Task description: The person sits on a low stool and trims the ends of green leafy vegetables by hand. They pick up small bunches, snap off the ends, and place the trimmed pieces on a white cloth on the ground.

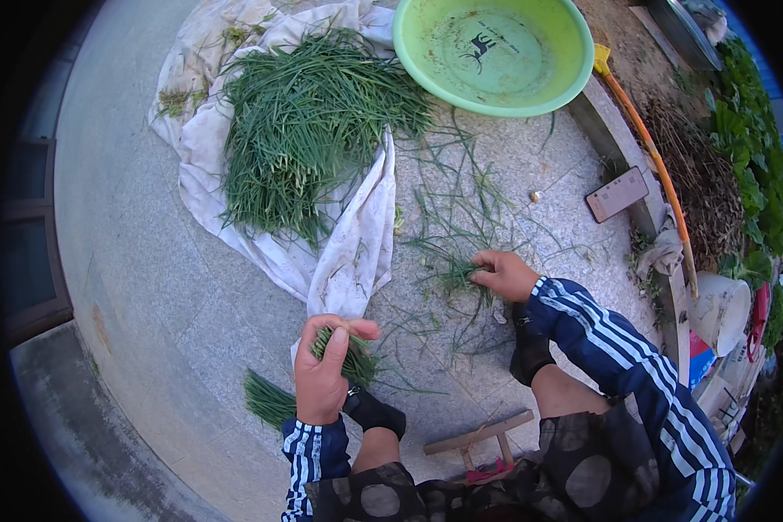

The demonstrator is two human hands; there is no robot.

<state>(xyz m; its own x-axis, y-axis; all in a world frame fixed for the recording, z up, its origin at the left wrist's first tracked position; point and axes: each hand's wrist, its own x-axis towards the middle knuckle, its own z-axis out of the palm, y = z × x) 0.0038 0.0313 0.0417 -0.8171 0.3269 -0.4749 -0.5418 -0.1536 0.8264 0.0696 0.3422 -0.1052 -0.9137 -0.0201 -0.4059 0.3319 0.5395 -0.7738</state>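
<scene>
A bundle of thin green stalks, like Chinese chives (349,359), is held in my left hand (326,368), its cut ends towards my thumb and its leaves pointing right. My right hand (506,275) pinches some loose green blades (455,277) low over the stone paving. Ahead and to the left, a large heap of the same greens (300,124) lies on a dirty white cloth (355,261). Another small bunch (267,398) rests on the ground, partly hidden behind my left wrist. Stray blades are scattered over the paving between the cloth and my right hand.
A green plastic basin (528,104) stands at the top. On the right a smartphone (616,194) lies at the stone curb (652,215), near an orange-handled tool (649,140) and a white bucket (724,313). A small wooden stool (479,438) is between my legs.
</scene>
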